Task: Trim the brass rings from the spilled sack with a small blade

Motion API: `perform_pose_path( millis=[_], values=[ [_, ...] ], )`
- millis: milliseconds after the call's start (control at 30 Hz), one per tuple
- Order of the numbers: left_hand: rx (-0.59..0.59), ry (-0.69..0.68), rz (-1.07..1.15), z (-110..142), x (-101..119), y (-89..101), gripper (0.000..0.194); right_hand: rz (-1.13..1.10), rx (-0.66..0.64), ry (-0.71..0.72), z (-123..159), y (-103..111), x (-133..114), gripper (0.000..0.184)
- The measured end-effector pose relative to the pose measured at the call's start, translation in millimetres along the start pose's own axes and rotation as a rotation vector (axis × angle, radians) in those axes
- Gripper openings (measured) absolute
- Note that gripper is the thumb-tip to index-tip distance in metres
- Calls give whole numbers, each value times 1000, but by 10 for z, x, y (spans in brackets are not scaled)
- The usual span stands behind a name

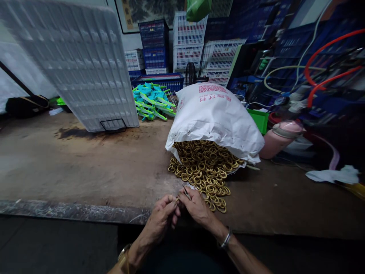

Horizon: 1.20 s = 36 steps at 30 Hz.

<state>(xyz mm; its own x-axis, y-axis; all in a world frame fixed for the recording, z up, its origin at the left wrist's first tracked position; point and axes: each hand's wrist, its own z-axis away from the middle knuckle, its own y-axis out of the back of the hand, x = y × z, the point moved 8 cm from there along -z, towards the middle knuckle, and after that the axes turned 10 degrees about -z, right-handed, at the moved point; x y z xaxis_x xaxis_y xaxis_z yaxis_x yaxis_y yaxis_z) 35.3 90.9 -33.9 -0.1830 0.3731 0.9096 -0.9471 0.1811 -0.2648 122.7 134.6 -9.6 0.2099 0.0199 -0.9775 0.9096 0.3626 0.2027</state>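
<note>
My left hand (165, 213) is closed in a pinch on a small brass ring (177, 199), seen nearly edge-on at the table's front edge. Against it, my right hand (196, 207) is closed around a slim pointed metal tool (186, 192) whose tip sticks up past the fingers; its exact kind is not clear. Just beyond both hands, a heap of brass rings (211, 189) spills onto the table. The heap comes from the mouth of a white woven sack (213, 118) with red print, lying on its side.
On the brown table (114, 167), a white ribbed plastic panel (85, 68) stands at left. Behind are blue and green plastic pieces (154, 101) and stacked crates (188, 45). A pink bottle (281, 139), red hoses (309, 76) and a crumpled white cloth (333, 175) are at right.
</note>
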Motion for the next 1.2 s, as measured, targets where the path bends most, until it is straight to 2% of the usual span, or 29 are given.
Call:
perform_pose_path(
  millis=[100,233,333,467,600,767,833,1000,1100,1200],
  values=[
    [12,9,63,16,-16,1,22,41,12,19,-6,11,18,28],
    [78,-2,20,12,-36,57,22,364,96,76,40,69,34,17],
    [125,-6,-45,1,-33,99,25,548,17,87,96,-10,36,28],
    [154,10,-121,8,-9,113,31,632,-86,42,139,-100,9,34],
    [186,8,-174,23,4,141,36,713,-93,18,131,-122,-7,34],
    [164,-25,-183,61,-8,164,31,806,-99,9,105,-167,17,30],
    [145,-24,-148,113,-5,159,29,843,-55,-8,74,-108,6,28],
    [10,-45,34,234,60,59,24,932,75,-111,5,225,51,26],
    [68,-13,173,208,37,127,24,912,116,-64,6,306,59,20],
    [119,12,273,147,-5,198,23,923,134,-55,12,288,91,13]
  ],
)
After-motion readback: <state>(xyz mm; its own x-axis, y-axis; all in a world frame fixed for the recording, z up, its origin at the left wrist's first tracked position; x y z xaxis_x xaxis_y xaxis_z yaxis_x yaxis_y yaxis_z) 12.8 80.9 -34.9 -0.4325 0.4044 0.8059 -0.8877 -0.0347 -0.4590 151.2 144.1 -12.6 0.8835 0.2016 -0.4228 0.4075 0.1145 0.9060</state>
